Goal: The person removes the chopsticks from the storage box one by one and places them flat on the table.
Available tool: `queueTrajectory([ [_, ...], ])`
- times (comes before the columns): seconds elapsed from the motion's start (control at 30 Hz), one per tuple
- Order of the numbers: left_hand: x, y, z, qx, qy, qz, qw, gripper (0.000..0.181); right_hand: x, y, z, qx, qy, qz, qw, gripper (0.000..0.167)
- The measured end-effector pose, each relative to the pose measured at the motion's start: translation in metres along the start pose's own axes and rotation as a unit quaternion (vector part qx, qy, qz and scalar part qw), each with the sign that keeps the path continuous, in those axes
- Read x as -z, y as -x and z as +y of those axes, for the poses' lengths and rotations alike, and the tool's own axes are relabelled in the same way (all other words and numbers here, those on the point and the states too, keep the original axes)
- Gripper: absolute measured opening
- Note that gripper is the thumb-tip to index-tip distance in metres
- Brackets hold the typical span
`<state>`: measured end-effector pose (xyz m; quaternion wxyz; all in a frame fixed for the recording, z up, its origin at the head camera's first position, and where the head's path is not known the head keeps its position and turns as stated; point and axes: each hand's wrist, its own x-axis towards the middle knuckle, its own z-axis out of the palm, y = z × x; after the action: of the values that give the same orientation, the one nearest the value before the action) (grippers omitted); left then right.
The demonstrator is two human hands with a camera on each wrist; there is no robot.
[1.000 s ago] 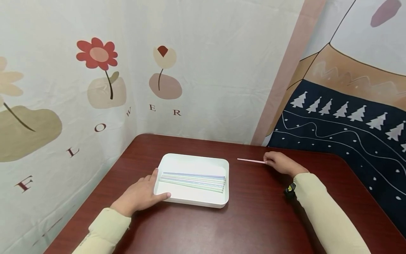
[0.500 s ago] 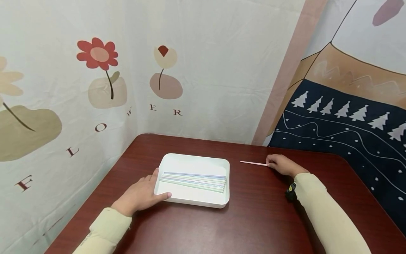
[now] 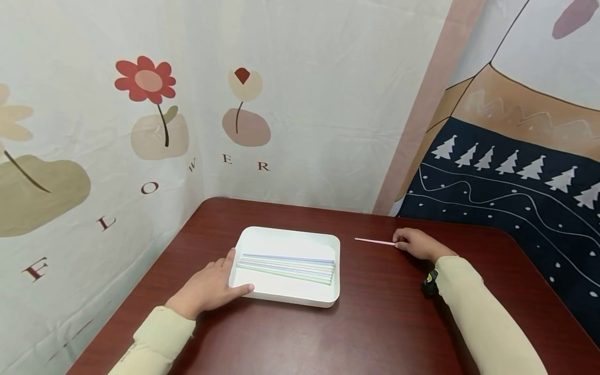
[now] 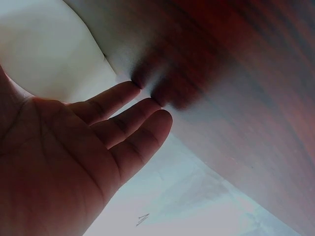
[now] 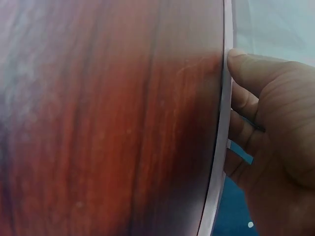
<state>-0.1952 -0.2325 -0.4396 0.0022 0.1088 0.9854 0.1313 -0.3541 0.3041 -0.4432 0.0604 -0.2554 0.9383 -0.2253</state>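
Note:
A white rectangular tray (image 3: 290,237) lies on the table, holding several thin straws (image 3: 288,268) in blue, green and white, side by side. My left hand (image 3: 208,286) is spread at its front left corner, thumb over the front rim and index finger along the left wall. In the left wrist view the other fingers (image 4: 142,140) are nearly straight, their tips by the tabletop. To the right of the tray, my right hand (image 3: 417,243) pinches one end of a thin pink straw (image 3: 374,240), which points left just above or on the table. Close up, the straw (image 5: 224,113) crosses under the thumb.
The dark red-brown wooden table (image 3: 300,338) has rounded far corners. A pale curtain (image 3: 319,104) with printed flowers and letters hangs behind and to the left. A navy cloth (image 3: 497,182) with white trees hangs at the right.
My right hand has moved slightly right and nearer with the pink straw, then stayed still over the last half second. My left hand and the tray hold their place.

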Motion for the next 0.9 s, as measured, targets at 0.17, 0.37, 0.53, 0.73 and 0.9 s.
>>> queueTrajectory([
  [0.17, 0.0, 0.002, 0.0, 0.004, 0.0, -0.006, 1.0, 0.116, 0.0, -0.001, -0.002, -0.004, -0.005, 0.002, 1.0, 0.008],
  [0.37, 0.002, 0.002, 0.001, 0.003, 0.0, -0.006, 1.0, 0.116, 0.004, -0.007, -0.018, 0.01, -0.006, 0.011, 0.9999, 0.003],
  [0.53, 0.003, 0.002, 0.002, 0.003, 0.0, -0.003, 1.0, 0.115, 0.006, -0.018, -0.045, 0.044, 0.0, 0.028, 0.9986, 0.004],
  [0.73, 0.001, 0.002, 0.001, -0.001, -0.002, -0.002, 1.0, 0.115, 0.002, -0.033, -0.088, 0.08, -0.01, 0.036, 0.9961, 0.006],
  [0.9, 0.001, 0.001, 0.001, 0.002, -0.005, -0.004, 1.0, 0.115, -0.002, -0.047, -0.127, 0.084, -0.025, 0.029, 0.9957, 0.011],
])
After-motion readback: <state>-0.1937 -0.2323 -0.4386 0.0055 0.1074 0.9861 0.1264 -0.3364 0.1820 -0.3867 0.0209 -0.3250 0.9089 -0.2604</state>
